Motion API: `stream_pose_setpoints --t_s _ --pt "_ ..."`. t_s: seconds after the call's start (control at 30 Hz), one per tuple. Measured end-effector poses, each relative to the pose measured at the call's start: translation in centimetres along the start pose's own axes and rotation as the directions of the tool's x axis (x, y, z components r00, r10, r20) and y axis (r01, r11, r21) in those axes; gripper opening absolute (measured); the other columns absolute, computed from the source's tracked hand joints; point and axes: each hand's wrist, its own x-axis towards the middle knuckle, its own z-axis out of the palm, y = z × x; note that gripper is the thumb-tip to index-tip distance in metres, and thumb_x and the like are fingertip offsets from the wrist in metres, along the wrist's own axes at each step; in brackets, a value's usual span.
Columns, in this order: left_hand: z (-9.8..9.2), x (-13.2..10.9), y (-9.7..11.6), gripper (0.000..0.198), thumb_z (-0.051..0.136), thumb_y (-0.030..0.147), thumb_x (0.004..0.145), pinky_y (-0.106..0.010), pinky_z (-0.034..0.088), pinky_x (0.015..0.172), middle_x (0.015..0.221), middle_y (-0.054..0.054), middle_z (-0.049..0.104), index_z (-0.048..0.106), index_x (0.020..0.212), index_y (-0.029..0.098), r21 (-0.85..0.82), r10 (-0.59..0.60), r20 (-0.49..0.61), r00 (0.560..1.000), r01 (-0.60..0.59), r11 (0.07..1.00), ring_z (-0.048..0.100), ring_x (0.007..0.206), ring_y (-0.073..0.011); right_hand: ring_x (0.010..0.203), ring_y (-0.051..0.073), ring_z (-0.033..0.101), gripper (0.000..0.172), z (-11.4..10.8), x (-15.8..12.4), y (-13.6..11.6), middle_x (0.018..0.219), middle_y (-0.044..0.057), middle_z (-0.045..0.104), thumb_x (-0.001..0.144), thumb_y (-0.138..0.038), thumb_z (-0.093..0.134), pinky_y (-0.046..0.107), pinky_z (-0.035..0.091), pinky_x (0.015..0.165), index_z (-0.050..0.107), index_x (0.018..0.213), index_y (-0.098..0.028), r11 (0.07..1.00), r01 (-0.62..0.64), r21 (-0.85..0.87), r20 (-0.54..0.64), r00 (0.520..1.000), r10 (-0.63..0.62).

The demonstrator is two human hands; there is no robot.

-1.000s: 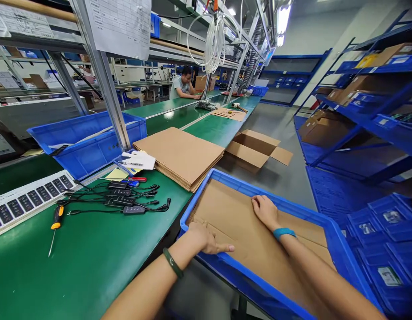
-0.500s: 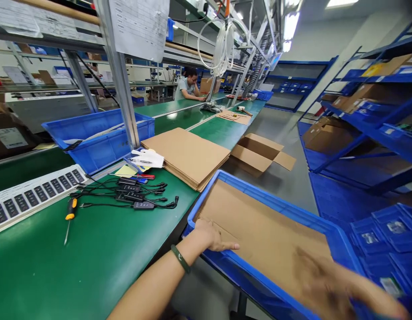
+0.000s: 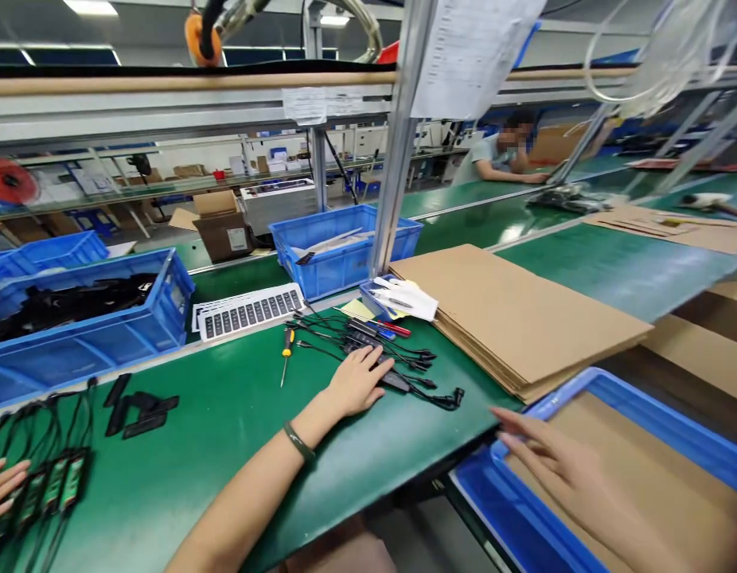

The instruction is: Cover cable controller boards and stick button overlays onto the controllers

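A stack of flat cardboard sheets (image 3: pixel 512 318) lies on the green desk (image 3: pixel 183 446). Just left of the stack sits a small blue tray (image 3: pixel 374 294) holding white gloves (image 3: pixel 404 296), with a blue bin (image 3: pixel 338 274) of white strips behind it. Further left of the stack are a yellow-handled screwdriver (image 3: pixel 286 354), a white sheet of black labels (image 3: pixel 249 314) and a blue crate (image 3: pixel 87 350) of black parts. Well beyond the stack, a co-worker (image 3: pixel 493 155) leans on the desk.
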Motion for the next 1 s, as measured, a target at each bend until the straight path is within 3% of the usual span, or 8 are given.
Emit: stream_pose_setpoints --t_s 0.13,0.23,0.37,0.53,0.67,0.77,0.9,1.0 --pt "-0.4 -2.9 -1.6 0.038 0.054 0.027 0.095 -0.044 0.042 0.102 0.142 -0.011 0.052 0.052 0.133 0.025 0.109 -0.02 0.03 0.999 0.017 0.994 0.05 0.126 -0.0265 0.096 0.025 0.067 0.034 7.9 10.2 -7.1 0.106 0.013 0.068 0.095 -0.031 0.042 0.036 0.056 0.081 0.064 0.116 -0.019 0.96 0.217 -0.175 0.154 0.969 -0.191" --pt "-0.7 -4.9 -1.7 0.033 0.039 0.021 0.101 -0.042 0.048 0.088 0.124 -0.012 0.061 0.053 0.13 0.021 0.169 -0.117 0.006 0.993 0.114 0.979 0.058 0.106 -0.0238 0.09 0.027 0.067 0.027 11.4 12.4 -9.4 0.098 0.012 0.067 0.088 -0.026 0.054 0.036 0.054 0.076 0.064 0.112 -0.018 0.932 0.268 -0.244 0.197 0.955 -0.223" --pt "-1.8 -7.1 -3.2 0.022 0.046 0.025 0.098 -0.047 0.045 0.091 0.113 -0.013 0.06 0.061 0.112 0.018 0.183 -0.205 -0.028 0.978 0.207 0.961 0.055 0.108 -0.0275 0.082 0.031 0.063 0.02 11.9 10.6 -8.4 0.091 0.015 0.064 0.081 -0.015 0.06 0.039 0.051 0.066 0.06 0.1 -0.017 0.895 0.269 -0.356 0.201 0.957 -0.207" --pt "-2.1 -8.6 -4.1 0.02 0.061 0.041 0.09 -0.036 0.048 0.08 0.091 -0.003 0.063 0.064 0.097 0.023 0.084 -0.157 0.032 0.987 0.154 0.984 0.059 0.087 -0.0208 0.082 0.029 0.061 0.019 11.2 8.8 -9.2 0.093 0.011 0.061 0.079 -0.008 0.058 0.039 0.051 0.067 0.055 0.093 -0.021 0.881 0.305 -0.361 0.216 0.947 -0.24" --pt "-2.6 -8.9 -3.9 0.026 0.063 0.044 0.088 -0.041 0.046 0.093 0.123 -0.011 0.058 0.063 0.098 0.02 0.012 -0.149 -0.001 0.989 0.149 0.989 0.054 0.113 -0.0272 0.088 0.025 0.061 0.025 11.4 9.2 -12.7 0.1 0.008 0.062 0.081 -0.004 0.055 0.038 0.053 0.074 0.055 0.098 -0.022 0.93 0.367 -0.032 0.276 0.897 -0.345" --pt "-3.3 -9.0 -4.3 0.024 0.063 0.042 0.089 -0.038 0.045 0.097 0.12 -0.009 0.061 0.062 0.1 0.02 -0.046 -0.11 0.01 0.994 0.111 0.993 0.054 0.114 -0.0242 0.086 0.019 0.064 0.018 11.8 11.0 -14.3 0.098 0.004 0.064 0.087 -0.009 0.053 0.029 0.055 0.074 0.06 0.096 -0.023 0.896 0.348 0.275 0.366 0.824 -0.433" --pt "-3.8 -9.1 -5.4 0.034 0.063 0.045 0.088 -0.037 0.048 0.086 0.101 -0.006 0.064 0.062 0.112 0.022 -0.074 -0.111 0.025 0.993 0.113 0.991 0.059 0.094 -0.022 0.09 0.024 0.064 0.018 13.7 14.3 -14.4 0.101 0.012 0.064 0.095 -0.02 0.048 0.038 0.055 0.079 0.063 0.105 -0.018 0.95 0.287 0.126 0.25 0.917 -0.311" --pt "-4.1 -9.4 -6.1 0.036 0.068 0.047 0.084 -0.042 0.046 0.094 0.111 -0.009 0.062 0.065 0.11 0.023 -0.075 -0.124 0.013 0.992 0.125 0.989 0.057 0.106 -0.0258 0.098 0.032 0.061 0.016 14.9 15.0 -14.2 0.102 0.016 0.063 0.091 -0.018 0.053 0.048 0.052 0.085 0.063 0.103 -0.015 0.954 0.291 0.067 0.243 0.923 -0.299"
